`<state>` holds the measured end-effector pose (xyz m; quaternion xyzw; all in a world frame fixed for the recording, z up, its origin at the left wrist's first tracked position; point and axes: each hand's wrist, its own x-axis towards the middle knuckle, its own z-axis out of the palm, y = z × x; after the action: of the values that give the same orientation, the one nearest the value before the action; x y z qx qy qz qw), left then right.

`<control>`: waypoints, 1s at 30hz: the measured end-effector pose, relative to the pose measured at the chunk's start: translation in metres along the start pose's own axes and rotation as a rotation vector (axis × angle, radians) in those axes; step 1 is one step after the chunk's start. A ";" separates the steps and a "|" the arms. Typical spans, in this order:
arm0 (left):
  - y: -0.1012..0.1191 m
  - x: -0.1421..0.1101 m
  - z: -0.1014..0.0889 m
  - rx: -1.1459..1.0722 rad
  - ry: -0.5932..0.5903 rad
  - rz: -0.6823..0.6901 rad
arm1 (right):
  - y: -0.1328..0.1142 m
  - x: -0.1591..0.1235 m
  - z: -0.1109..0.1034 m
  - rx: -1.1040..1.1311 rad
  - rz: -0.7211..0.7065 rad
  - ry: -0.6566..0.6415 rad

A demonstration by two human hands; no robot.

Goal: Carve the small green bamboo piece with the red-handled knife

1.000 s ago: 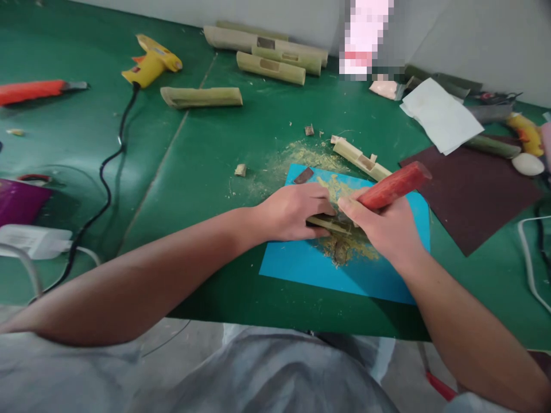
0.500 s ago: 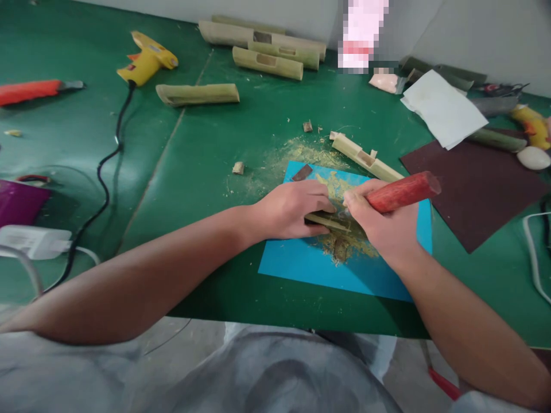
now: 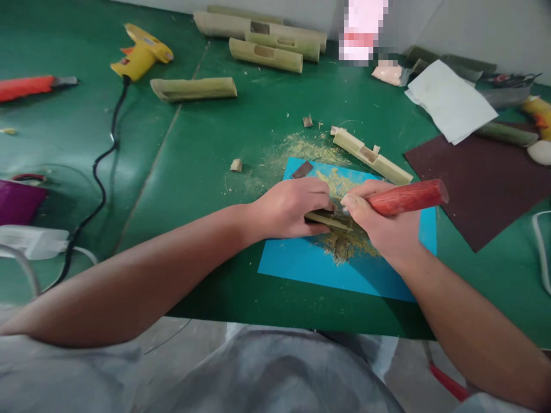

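My left hand [image 3: 297, 207] is closed on a short piece of bamboo [image 3: 329, 219], pressing it down over a blue sheet [image 3: 301, 258]. Part of the bamboo is hidden under my fingers. In my right hand [image 3: 381, 221] is a tool with a thick red handle [image 3: 408, 197], its butt pointing up to the right. The fingers pinch the tool low down, close against the bamboo, and its working end is hidden. Shavings [image 3: 340, 246] lie heaped below the bamboo. Just behind the sheet rests a bamboo tube with a cut slot [image 3: 390, 163].
Several bamboo tubes [image 3: 267, 55] lie at the back, and another tube [image 3: 193, 89] sits nearer. A yellow glue gun [image 3: 142, 54] trails a black cord. At left are a red-handled tool [image 3: 30, 87] and a white adapter [image 3: 34, 241]. Brown paper [image 3: 469, 195] lies at right, with white paper [image 3: 451, 103] behind.
The red handle has tipped slightly lower and to the right, with my right hand shifting a little. My left hand keeps its hold on the bamboo. The view has moved slightly.
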<state>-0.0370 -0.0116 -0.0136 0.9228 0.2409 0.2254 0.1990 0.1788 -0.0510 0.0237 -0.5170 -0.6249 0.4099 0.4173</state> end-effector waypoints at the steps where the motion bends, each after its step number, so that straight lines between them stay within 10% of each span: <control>1: 0.000 0.000 0.000 -0.002 0.000 0.002 | 0.000 0.000 0.000 -0.006 0.003 0.003; 12: -0.001 -0.001 0.000 -0.009 -0.006 -0.021 | -0.005 0.003 -0.003 -0.114 -0.013 -0.053; 21: 0.000 -0.001 -0.002 -0.006 -0.018 -0.008 | 0.006 -0.006 -0.004 -0.096 -0.066 0.175; 30: 0.001 -0.002 0.000 -0.012 -0.013 -0.035 | 0.002 -0.008 -0.006 -0.104 -0.014 -0.028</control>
<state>-0.0383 -0.0133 -0.0135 0.9188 0.2543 0.2171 0.2099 0.1856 -0.0586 0.0231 -0.5280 -0.6546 0.3811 0.3840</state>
